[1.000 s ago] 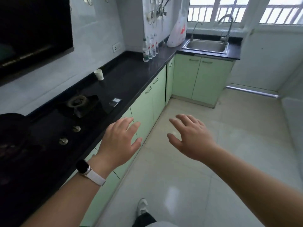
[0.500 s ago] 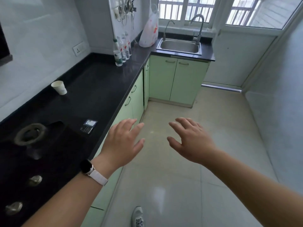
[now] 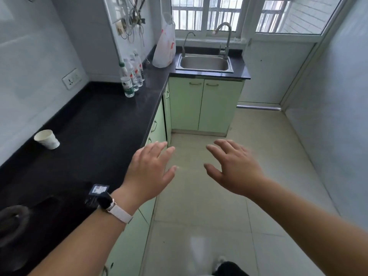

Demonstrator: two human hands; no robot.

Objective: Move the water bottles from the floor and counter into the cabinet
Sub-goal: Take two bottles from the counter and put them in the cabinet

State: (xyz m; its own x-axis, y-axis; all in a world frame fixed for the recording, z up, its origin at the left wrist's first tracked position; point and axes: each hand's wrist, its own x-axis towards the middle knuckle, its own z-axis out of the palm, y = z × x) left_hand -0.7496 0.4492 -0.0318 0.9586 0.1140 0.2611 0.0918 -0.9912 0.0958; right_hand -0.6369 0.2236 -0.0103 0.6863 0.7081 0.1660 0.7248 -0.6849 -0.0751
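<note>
A: Which step is the person on?

B: The approach, by the look of it. Both hands are empty. The left hand [image 3: 148, 172] and the right hand [image 3: 235, 168] hover over the floor with fingers spread and relaxed. They are well apart from the clear plastic water bottles [image 3: 132, 76], which stand upright in a tight row at the far left of the glossy black stone counter [image 3: 89, 126], by the wall.

A: And the next move?

B: Probably closing that gap, then wrapping a hand round one smooth cylindrical bottle. Thin plastic may dent under a hard squeeze. A pale green cabinet door [image 3: 205, 104] also needs opening, as all look closed.

A: Any bottles on the floor?

B: None shows on the shiny beige tiled floor [image 3: 199, 196]. A white paper cup [image 3: 47, 139] sits on the counter nearer the person.
</note>
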